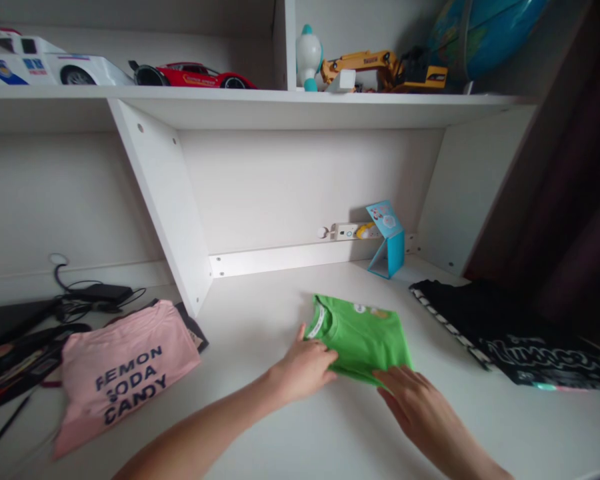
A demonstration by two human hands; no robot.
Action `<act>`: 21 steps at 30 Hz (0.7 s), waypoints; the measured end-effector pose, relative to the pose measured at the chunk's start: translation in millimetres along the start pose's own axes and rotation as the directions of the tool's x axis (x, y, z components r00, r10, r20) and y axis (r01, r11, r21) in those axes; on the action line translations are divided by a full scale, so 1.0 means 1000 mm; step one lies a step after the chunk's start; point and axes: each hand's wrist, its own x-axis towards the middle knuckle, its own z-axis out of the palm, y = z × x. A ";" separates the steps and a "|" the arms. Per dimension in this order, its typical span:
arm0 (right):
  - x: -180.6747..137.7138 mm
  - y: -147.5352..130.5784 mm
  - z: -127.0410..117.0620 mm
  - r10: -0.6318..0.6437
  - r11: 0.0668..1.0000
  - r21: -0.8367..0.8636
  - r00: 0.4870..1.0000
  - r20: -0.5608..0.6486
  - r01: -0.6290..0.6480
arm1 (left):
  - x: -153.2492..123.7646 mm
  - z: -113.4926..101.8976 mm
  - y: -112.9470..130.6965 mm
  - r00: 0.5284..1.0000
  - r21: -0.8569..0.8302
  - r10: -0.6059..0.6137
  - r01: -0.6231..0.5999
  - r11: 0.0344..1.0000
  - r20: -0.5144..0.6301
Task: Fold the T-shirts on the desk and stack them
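As green shirt (367, 339) lies just ahead, collar (333, 323) nearer left hand (307, 367), I have both it and right hand (416, 397) pinching near edge

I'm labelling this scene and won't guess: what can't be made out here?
Head view:
Green shirt: parts of its edge, hidden by the left hand and right hand.
White toy truck: one end, cut off by the left edge.
Globe: its top, cut off by the upper edge.
Power strip: right part, hidden behind the blue stand.

head-worn view | looks forward, down | hands (307, 367) near | shelf (330, 110) beyond
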 end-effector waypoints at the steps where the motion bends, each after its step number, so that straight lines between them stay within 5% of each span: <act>1: -0.003 -0.018 -0.009 -0.051 0.995 0.086 0.998 0.047 0.046 | 0.001 0.000 -0.014 0.999 -0.021 -0.034 0.033 0.999 -0.025; 5: 0.000 -0.050 -0.041 -0.210 0.888 0.448 0.958 0.195 0.103 | 0.010 0.005 -0.065 0.973 -0.141 -0.176 0.155 0.978 -0.149; 8: 0.020 -0.003 -0.039 0.118 0.929 0.341 0.989 0.090 -0.142 | 0.020 0.013 -0.083 0.945 -0.286 -0.290 0.239 0.928 -0.151; 11: 0.045 0.068 -0.014 0.401 0.897 0.188 0.915 0.032 -0.400 | 0.033 0.022 -0.083 0.940 -0.416 -0.320 0.246 0.875 -0.118; 15: 0.068 0.117 0.017 0.437 0.877 0.197 0.898 0.052 -0.438 | 0.047 0.033 -0.075 0.923 -0.502 -0.364 0.259 0.825 -0.123; 18: 0.072 0.119 0.021 0.430 0.875 0.229 0.902 0.032 -0.426 | 0.048 0.030 -0.075 0.889 -0.614 -0.439 0.275 0.740 -0.130; 21: 0.073 0.116 0.016 0.393 0.882 0.278 0.919 0.014 -0.381 | 0.043 0.019 -0.081 0.884 -0.778 -0.468 0.306 0.550 0.017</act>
